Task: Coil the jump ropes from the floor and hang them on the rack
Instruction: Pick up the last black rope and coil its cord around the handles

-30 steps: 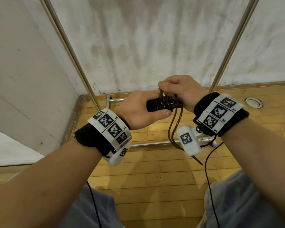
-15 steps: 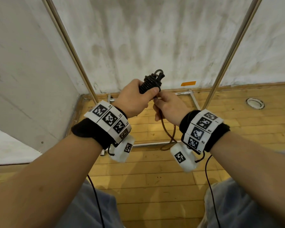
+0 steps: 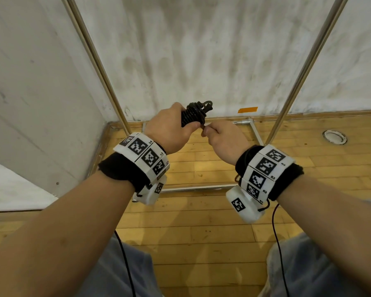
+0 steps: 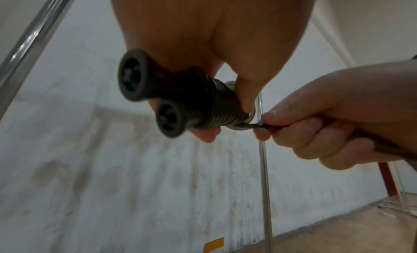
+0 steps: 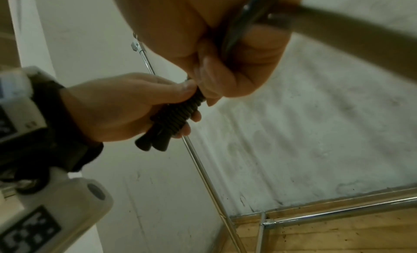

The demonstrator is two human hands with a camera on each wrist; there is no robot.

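Wooden floor (image 3: 201, 232) and a stained white wall (image 3: 201, 50) fill my head view, with the chrome rack (image 3: 94, 52) standing in the corner in front of me. My left hand (image 3: 169, 133) has its grip curled round the two black handles of the jump rope (image 3: 194, 113), the cord wound in tight turns around them, held up in the air between the rack's uprights. My right hand (image 3: 225, 140) sits just beside it, its grip pinching the loose end of the cord right where it leaves the coil.
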